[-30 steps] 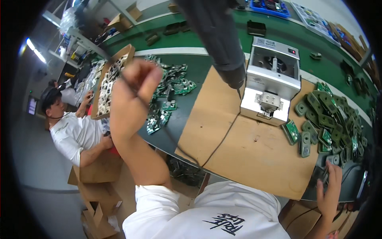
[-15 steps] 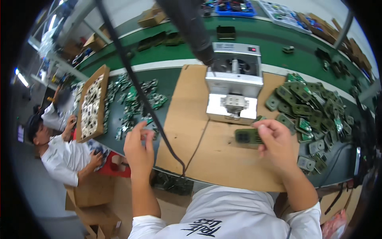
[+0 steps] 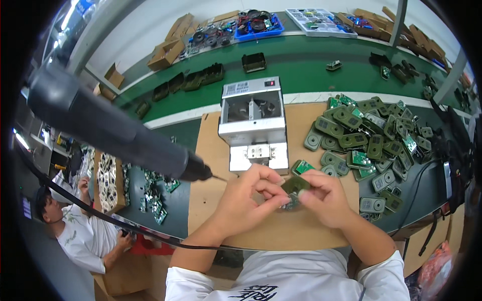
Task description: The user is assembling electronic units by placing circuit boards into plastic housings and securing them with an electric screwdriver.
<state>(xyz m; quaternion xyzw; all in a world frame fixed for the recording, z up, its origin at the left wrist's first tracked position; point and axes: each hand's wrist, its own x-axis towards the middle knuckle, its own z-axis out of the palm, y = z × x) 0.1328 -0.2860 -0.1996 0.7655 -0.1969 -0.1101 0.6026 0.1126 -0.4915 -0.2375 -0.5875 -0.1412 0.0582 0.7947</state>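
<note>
Both my hands meet over the brown board (image 3: 213,200) in front of me. My left hand (image 3: 245,199) and my right hand (image 3: 325,199) pinch one small dark-green cased part (image 3: 294,185) between their fingertips. A bit of circuit board shows beneath it. Just behind the hands stands a silver box-shaped machine (image 3: 253,125) with an open top. A black electric screwdriver (image 3: 115,131) hangs at the left, its tip pointing toward my left hand and not touching it.
A pile of several green cased parts and circuit boards (image 3: 372,136) lies to the right of the machine. The screwdriver's black cable (image 3: 125,228) runs below my left forearm. A seated co-worker (image 3: 75,232) works at the lower left. Boxes and trays line the far green bench (image 3: 301,65).
My left hand dropped from its raised position by the cable to the board. My right hand came in from the pile with a green part, and now both hands hold it.
</note>
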